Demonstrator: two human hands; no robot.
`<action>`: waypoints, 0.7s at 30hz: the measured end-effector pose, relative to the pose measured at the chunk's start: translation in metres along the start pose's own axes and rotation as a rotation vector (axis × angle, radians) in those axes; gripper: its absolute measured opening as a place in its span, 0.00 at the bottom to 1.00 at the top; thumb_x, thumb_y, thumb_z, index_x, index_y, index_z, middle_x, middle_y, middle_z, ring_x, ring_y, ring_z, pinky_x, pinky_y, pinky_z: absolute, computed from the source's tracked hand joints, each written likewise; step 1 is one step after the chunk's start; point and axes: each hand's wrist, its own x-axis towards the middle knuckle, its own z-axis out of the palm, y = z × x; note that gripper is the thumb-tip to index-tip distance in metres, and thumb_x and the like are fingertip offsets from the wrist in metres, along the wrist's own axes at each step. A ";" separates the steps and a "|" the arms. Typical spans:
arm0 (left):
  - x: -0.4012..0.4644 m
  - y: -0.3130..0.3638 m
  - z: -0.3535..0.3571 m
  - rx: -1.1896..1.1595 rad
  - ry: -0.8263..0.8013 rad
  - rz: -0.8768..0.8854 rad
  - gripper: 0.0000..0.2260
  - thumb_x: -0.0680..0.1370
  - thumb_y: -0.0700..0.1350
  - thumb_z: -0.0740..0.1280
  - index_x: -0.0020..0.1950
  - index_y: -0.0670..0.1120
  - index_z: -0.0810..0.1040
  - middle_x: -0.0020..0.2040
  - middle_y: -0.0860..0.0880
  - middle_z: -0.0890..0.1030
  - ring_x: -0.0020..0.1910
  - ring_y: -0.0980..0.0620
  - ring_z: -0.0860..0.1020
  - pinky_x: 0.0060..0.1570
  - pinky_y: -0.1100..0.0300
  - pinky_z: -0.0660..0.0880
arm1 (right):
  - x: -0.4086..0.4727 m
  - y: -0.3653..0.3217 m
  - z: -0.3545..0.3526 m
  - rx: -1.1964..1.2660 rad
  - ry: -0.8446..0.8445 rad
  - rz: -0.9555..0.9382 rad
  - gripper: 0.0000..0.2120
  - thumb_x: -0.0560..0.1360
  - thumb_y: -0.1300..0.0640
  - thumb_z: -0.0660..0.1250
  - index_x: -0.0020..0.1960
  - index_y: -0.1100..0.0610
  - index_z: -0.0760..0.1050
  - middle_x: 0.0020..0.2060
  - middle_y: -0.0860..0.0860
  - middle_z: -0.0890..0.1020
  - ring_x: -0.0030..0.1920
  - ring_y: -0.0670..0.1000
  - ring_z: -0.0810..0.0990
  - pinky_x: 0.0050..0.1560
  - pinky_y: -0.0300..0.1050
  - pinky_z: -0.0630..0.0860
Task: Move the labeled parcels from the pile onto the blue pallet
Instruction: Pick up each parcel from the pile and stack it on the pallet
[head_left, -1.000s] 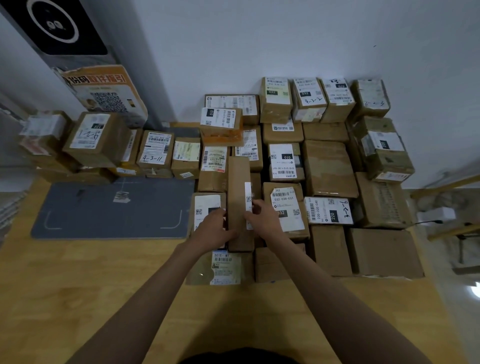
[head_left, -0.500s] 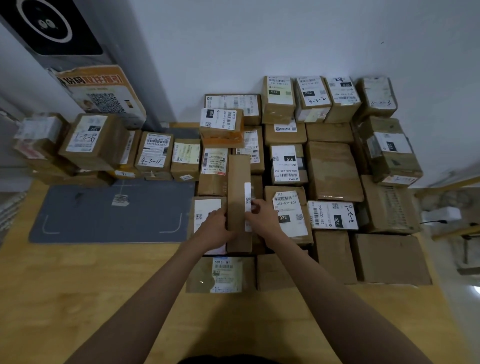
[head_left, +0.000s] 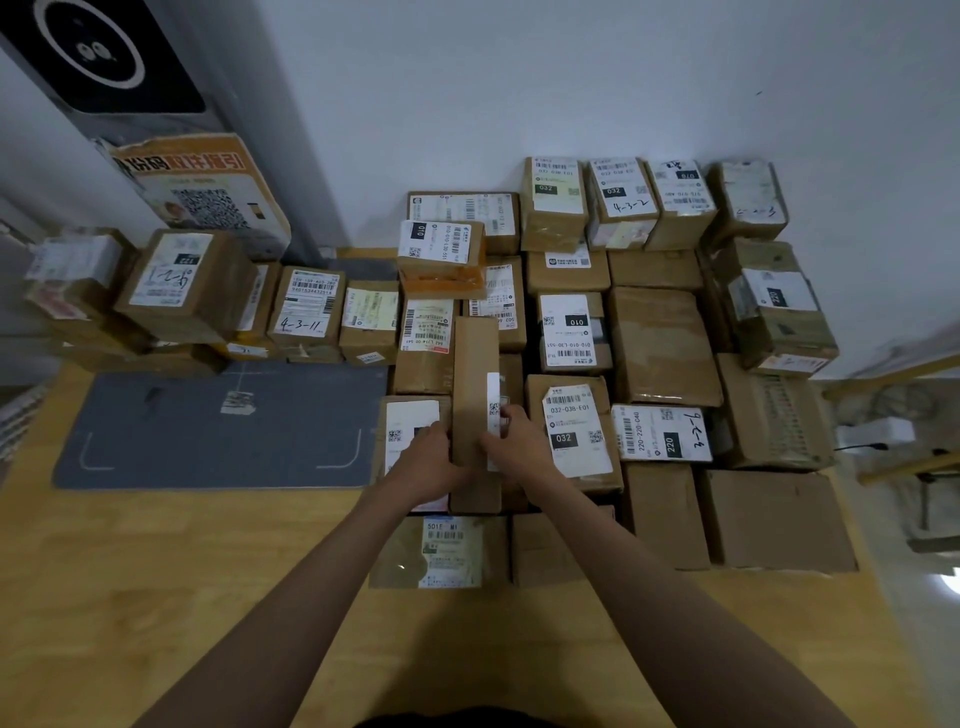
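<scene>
Both my hands grip the long narrow brown cardboard parcel (head_left: 475, 410) with the thin white label strip down its right edge: left hand (head_left: 428, 462) curled round its left side near the bottom end, right hand (head_left: 517, 447) clamped on its right side, fingers (head_left: 501, 415) over the label. It lies lengthwise on top of the pile of taped brown cardboard boxes (head_left: 660, 343), long axis running 12 to 6. At my 3 o'clock, touching my right hand, a box with a white "032" label (head_left: 574, 431); past it one marked "220" (head_left: 660, 434). At 9 o'clock, the flat grey-blue pallet mat with white corner marks (head_left: 218, 426) lies on the light wood floor (head_left: 156, 571), just beside the pile. At 10 to 11, another row of labeled boxes (head_left: 306, 312) sits along the mat's far edge.
</scene>
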 end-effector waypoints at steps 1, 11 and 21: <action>-0.001 0.001 0.001 0.001 -0.002 0.001 0.25 0.73 0.49 0.73 0.65 0.42 0.70 0.59 0.43 0.75 0.56 0.45 0.75 0.51 0.53 0.75 | 0.000 0.000 0.000 -0.018 0.000 -0.002 0.27 0.77 0.52 0.65 0.73 0.54 0.64 0.60 0.53 0.79 0.56 0.55 0.79 0.44 0.42 0.74; -0.011 0.003 0.006 -0.036 -0.019 -0.001 0.22 0.75 0.44 0.71 0.67 0.41 0.71 0.62 0.42 0.76 0.60 0.44 0.75 0.60 0.46 0.75 | -0.005 0.008 0.001 -0.023 -0.012 0.006 0.25 0.78 0.53 0.65 0.73 0.54 0.63 0.59 0.53 0.79 0.39 0.43 0.76 0.35 0.40 0.77; -0.012 0.013 -0.003 -0.024 0.095 0.101 0.23 0.71 0.41 0.72 0.64 0.40 0.71 0.57 0.42 0.73 0.56 0.43 0.74 0.55 0.46 0.74 | -0.006 -0.005 0.002 0.080 0.091 -0.044 0.37 0.66 0.42 0.76 0.67 0.54 0.66 0.53 0.47 0.76 0.53 0.50 0.77 0.47 0.42 0.76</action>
